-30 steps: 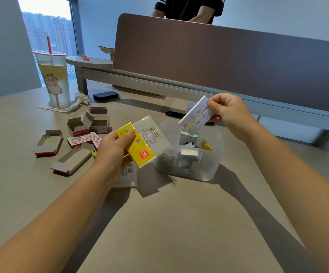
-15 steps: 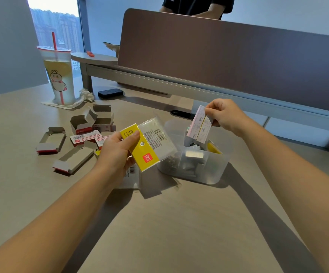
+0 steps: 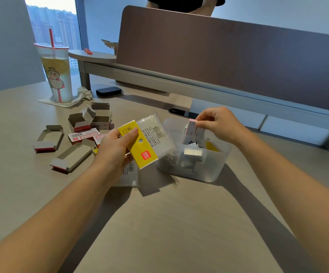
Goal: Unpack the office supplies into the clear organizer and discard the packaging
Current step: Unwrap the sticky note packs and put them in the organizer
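Pad (image 3: 190,128) | upright, right hand (image 3: 216,124) pinches top | organizer (image 3: 203,170) at 6 o'clock | left hand (image 3: 114,148) grips wrapper (image 3: 148,142)

Organizer (image 3: 216,172) mid-frame, nearly full: my right hand (image 3: 218,125) and the sticky notes (image 3: 191,131) block its top. My left hand (image 3: 114,150) with the yellow wrapper (image 3: 148,140) crowds its left side. Opened boxes (image 3: 71,160) litter centre-left; cup (image 3: 55,73) upper left. Lower half of desk (image 3: 159,223) open. Partition (image 3: 228,56) walls off the top.
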